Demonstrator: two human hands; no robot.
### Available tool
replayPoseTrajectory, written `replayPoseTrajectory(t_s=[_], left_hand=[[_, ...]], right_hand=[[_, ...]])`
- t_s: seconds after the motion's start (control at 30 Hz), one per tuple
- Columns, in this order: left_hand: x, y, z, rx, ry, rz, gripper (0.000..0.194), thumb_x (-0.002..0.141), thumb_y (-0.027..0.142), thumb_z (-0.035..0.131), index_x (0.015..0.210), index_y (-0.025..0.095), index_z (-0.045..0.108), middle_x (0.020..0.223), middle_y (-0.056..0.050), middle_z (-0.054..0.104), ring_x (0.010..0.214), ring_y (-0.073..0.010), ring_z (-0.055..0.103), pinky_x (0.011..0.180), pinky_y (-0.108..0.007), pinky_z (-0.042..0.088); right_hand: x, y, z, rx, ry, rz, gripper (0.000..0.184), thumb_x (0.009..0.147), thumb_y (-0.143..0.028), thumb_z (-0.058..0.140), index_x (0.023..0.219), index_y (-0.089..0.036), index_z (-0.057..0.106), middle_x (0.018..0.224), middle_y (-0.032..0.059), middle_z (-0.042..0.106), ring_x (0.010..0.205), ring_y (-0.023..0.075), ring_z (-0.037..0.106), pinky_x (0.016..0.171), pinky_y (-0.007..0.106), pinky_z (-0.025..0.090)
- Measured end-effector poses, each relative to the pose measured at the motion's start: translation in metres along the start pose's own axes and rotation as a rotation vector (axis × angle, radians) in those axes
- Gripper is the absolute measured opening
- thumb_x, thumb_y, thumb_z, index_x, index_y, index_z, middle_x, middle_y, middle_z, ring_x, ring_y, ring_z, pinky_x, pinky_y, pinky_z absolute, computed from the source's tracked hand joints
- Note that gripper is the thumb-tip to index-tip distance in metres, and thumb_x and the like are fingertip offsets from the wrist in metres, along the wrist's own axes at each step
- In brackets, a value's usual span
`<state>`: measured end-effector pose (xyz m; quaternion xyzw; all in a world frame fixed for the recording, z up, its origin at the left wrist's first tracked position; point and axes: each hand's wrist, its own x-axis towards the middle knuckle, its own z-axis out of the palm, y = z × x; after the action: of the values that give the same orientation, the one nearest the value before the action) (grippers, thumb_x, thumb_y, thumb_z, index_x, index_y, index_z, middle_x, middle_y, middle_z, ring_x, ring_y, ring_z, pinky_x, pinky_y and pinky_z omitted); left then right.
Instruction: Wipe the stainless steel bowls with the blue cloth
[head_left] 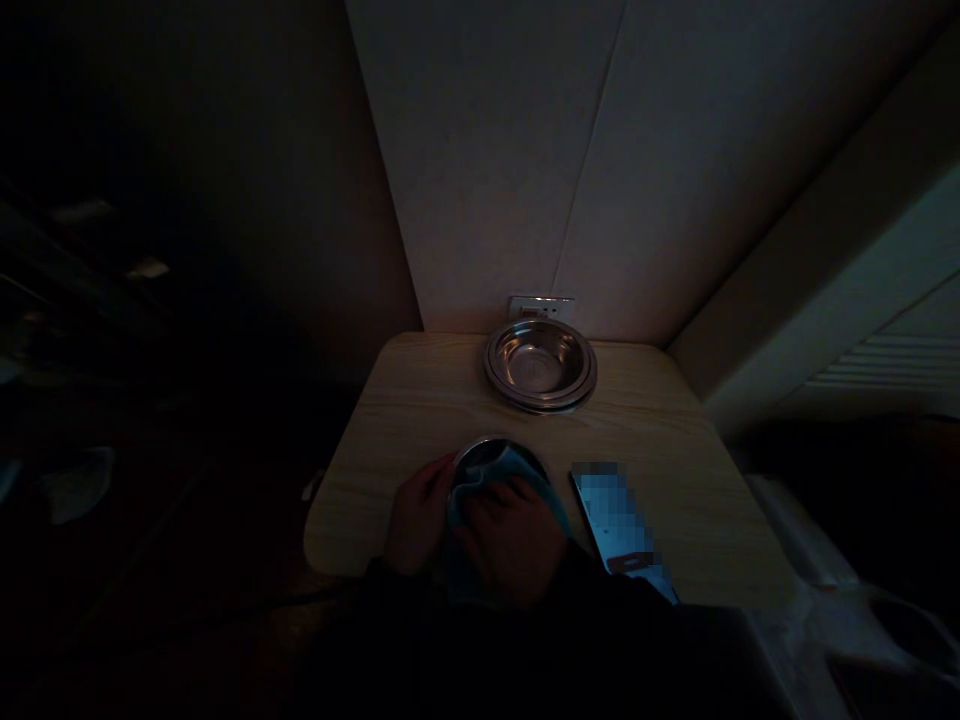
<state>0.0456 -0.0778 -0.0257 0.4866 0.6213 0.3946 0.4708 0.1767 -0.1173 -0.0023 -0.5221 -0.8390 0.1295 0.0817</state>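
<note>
A metal bowl (480,449) is at the front of the small wooden table, in dim light. My left hand (420,515) is closed round the bowl's left side. A blue cloth (511,466) lies in the bowl and hangs over its right rim. Bent over the cloth, my right hand (510,540) presses it inside the bowl with fingers curled into it. The lower part of the bowl is hidden by my hands and dark sleeves.
Shiny metal bowls (538,368) are stacked near the wall, below a wall socket (541,306). A lit phone (611,515) lies right of my hands on the wooden tabletop (697,500). A pale panelled surface (847,300) rises at the right; the left is very dark.
</note>
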Motion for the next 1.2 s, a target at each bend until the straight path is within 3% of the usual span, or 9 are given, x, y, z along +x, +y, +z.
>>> replayPoseTrajectory(t_s=[0.27,0.5,0.73,0.97,1.2], left_hand=[[0.0,-0.004,-0.001,0.002,-0.027,0.037,0.039,0.077,0.042,0.053,0.1,0.014,0.068,0.104,-0.008,0.07,0.097,-0.0224,0.063,0.088,-0.033,0.045],[-0.001,0.002,0.001,-0.009,0.001,0.006,0.038,0.074,0.04,0.056,0.097,0.013,0.069,0.101,-0.008,0.071,0.095,-0.0225,0.064,0.085,-0.032,0.047],[-0.001,0.003,0.002,-0.024,0.009,0.02,0.037,0.074,0.042,0.055,0.094,0.013,0.069,0.097,-0.008,0.072,0.09,-0.0219,0.065,0.082,-0.031,0.049],[0.001,-0.001,0.004,-0.001,0.0,0.051,0.037,0.076,0.042,0.055,0.095,0.013,0.07,0.098,-0.009,0.072,0.093,-0.0234,0.064,0.084,-0.034,0.048],[0.003,-0.005,0.007,-0.023,-0.042,0.024,0.041,0.078,0.044,0.052,0.1,0.014,0.068,0.103,-0.009,0.07,0.095,-0.0233,0.064,0.084,-0.034,0.048]], right_hand=[[0.006,0.007,-0.005,-0.11,0.037,0.201,0.035,0.089,-0.032,0.043,0.106,-0.008,0.061,0.106,0.0161,0.064,0.103,0.0276,0.054,0.09,0.042,0.036],[0.007,0.007,-0.005,-0.061,0.003,0.012,0.03,0.091,-0.032,0.04,0.107,-0.017,0.061,0.111,0.0076,0.064,0.112,0.0248,0.048,0.09,0.041,0.035],[-0.018,0.029,-0.017,-0.012,-0.085,-0.234,0.03,0.089,-0.039,0.047,0.105,-0.019,0.061,0.105,0.0038,0.067,0.108,0.0222,0.051,0.093,0.039,0.032],[-0.032,0.043,-0.023,-0.068,-0.1,-0.221,0.03,0.086,-0.044,0.051,0.093,-0.019,0.067,0.096,0.0056,0.069,0.105,0.0242,0.053,0.101,0.044,0.024],[-0.015,0.024,-0.01,-0.005,-0.092,-0.147,0.042,0.087,-0.05,0.046,0.104,-0.017,0.064,0.11,0.0072,0.065,0.116,0.0258,0.046,0.102,0.048,0.021]])
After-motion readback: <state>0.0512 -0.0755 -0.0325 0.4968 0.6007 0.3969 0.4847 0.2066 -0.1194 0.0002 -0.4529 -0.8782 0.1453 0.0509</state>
